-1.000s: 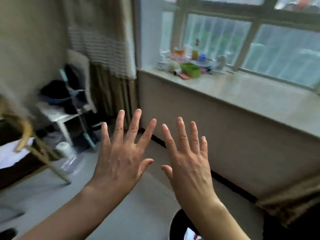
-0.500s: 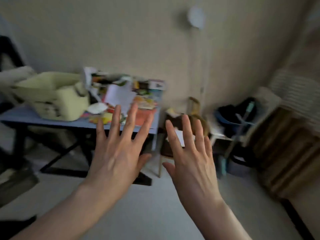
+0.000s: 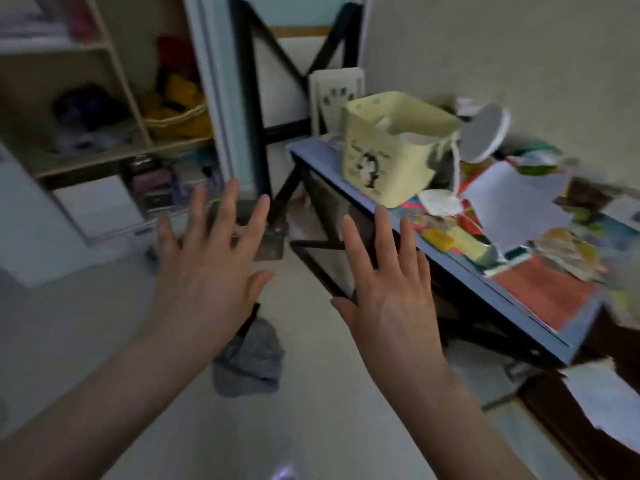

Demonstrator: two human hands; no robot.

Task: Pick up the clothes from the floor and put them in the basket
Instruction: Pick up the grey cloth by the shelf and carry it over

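Both hands empty. Left hand [image 3: 207, 271] and right hand [image 3: 388, 292] are held out in front, fingers straight and spread, touching nothing. Same pose as half a second ago; only the view has swung, from the wall and table front round to this end of the room.

New in view: a grey garment [image 3: 249, 362] crumpled on the floor [image 3: 104, 323], just below my left hand and partly hidden by my wrist. That's the pick target.

The pale yellow basket [image 3: 388, 150] sits on the blue table [image 3: 512, 311] among loose papers, up and right of the garment, well apart from it.

Nothing is picked yet. My read is reach down left first, then carry across to the basket. Frame is blurry, so I can't tell if there are more clothes.
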